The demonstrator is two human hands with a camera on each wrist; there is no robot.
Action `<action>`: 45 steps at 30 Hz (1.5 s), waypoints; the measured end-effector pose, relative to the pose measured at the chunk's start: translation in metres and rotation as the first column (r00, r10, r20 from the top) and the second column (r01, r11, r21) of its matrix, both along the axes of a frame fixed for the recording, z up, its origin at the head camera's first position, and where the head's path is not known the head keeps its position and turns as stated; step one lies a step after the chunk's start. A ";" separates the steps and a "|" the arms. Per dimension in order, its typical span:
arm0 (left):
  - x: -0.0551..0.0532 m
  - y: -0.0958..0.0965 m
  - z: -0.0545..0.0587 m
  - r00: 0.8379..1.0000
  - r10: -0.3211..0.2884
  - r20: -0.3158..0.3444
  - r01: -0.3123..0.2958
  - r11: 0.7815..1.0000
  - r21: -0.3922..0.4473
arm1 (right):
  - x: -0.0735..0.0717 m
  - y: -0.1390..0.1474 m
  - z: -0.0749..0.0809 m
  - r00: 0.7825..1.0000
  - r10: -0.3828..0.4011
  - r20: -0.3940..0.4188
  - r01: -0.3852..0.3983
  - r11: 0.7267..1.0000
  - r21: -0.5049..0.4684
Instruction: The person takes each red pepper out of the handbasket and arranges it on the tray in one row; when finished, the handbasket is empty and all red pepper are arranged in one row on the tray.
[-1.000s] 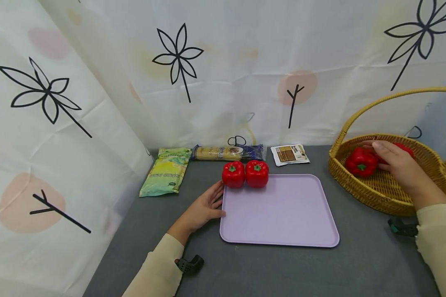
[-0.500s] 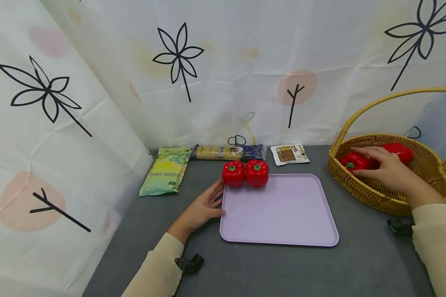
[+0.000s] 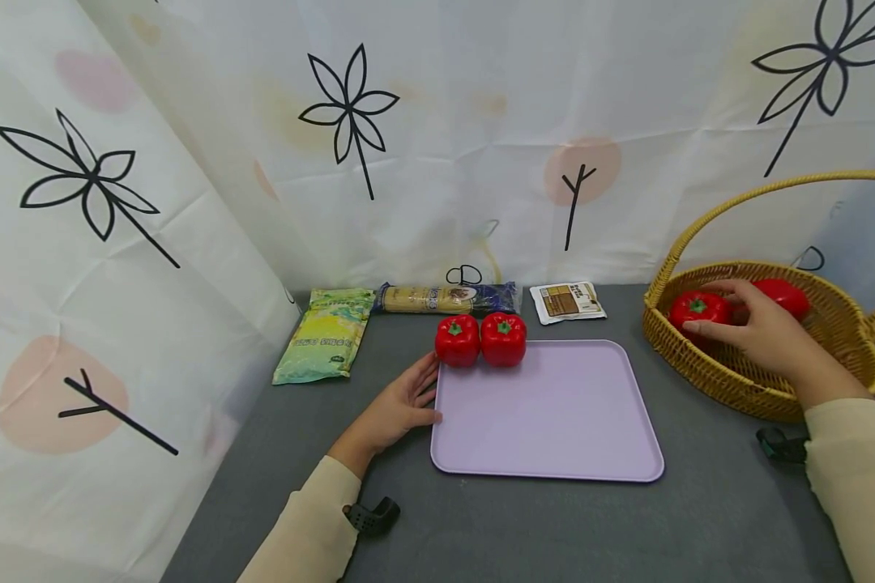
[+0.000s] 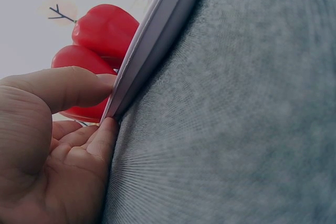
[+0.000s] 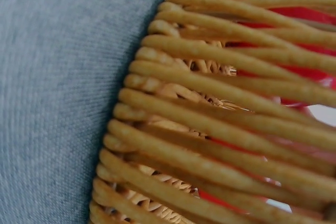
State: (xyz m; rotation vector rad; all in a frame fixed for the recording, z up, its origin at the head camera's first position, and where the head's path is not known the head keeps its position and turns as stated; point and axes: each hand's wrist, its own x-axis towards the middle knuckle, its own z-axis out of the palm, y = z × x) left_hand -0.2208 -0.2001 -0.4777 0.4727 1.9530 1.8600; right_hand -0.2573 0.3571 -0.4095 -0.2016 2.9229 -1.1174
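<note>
Lit evenly in the head view, glinting on the red pepper (image 3: 458,343) beside the left fingers (image 3: 418,372). Dimmer in both wrist views, blurred over grey cloth (image 4: 241,103) beside those fingers.

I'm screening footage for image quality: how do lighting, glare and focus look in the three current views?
Head: fairly even light, small glossy highlights on the red peppers, a soft shadow on the table beside the right sleeve; left wrist: dimmer, the left hand clearer than the blotchy, soft table; right wrist: also dim, the basket's near weave fairly sharp.
</note>
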 end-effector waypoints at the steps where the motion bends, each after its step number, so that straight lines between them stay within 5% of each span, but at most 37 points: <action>1: 0.000 0.000 0.000 1.000 -0.001 -0.001 0.001 1.000 0.001 | 0.000 0.000 0.001 1.000 -0.003 -0.001 0.003 1.000 -0.004; 10: 0.000 0.000 0.001 1.000 0.002 -0.002 -0.002 1.000 0.007 | 0.002 0.002 0.001 1.000 0.011 0.014 -0.010 1.000 -0.028; 36: 0.002 0.001 -0.001 1.000 0.005 -0.001 -0.005 1.000 0.009 | 0.022 -0.010 0.017 0.985 -0.153 -0.079 0.128 0.956 -0.263; 45: 0.002 0.000 0.001 1.000 0.000 -0.001 0.000 1.000 0.009 | 0.031 -0.020 0.027 0.980 -0.119 -0.160 0.059 0.939 -0.340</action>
